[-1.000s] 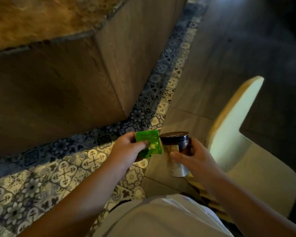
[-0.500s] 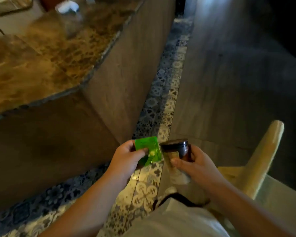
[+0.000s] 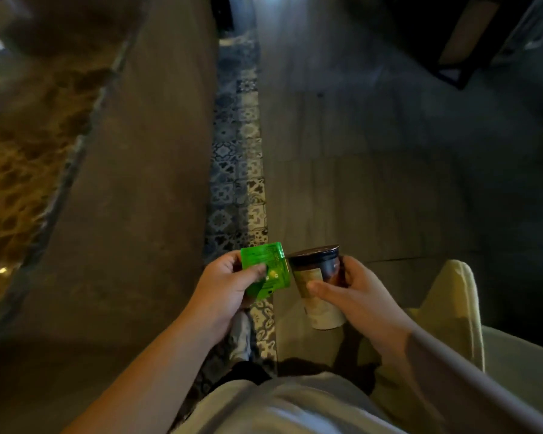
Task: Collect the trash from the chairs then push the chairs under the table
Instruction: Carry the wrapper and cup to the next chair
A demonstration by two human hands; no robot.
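Head view looks down on two hands held out in front of the person's pale shirt. Left hand grips a green packet, with the thumb pressed across its face and the fingers curled behind it. Right hand holds a cup with a dark lid, thumb across the pale label and fingers wrapped round the far side; the cup is tilted, its lid leaning away from the person. Packet and cup sit just beside each other between the two hands, and whether they touch is hard to tell in the dim light. To the right of the right hand, partly under its forearm, stands a pale chair, its back rising just beside the wrist and its seat reaching toward the lower right corner. Beyond the hands a strip of patterned tiles runs away across the floor. Left of the left hand rises a wooden counter side under a mottled stone top. Far beyond the right hand, in the upper right corner, is dark furniture, possibly another chair.
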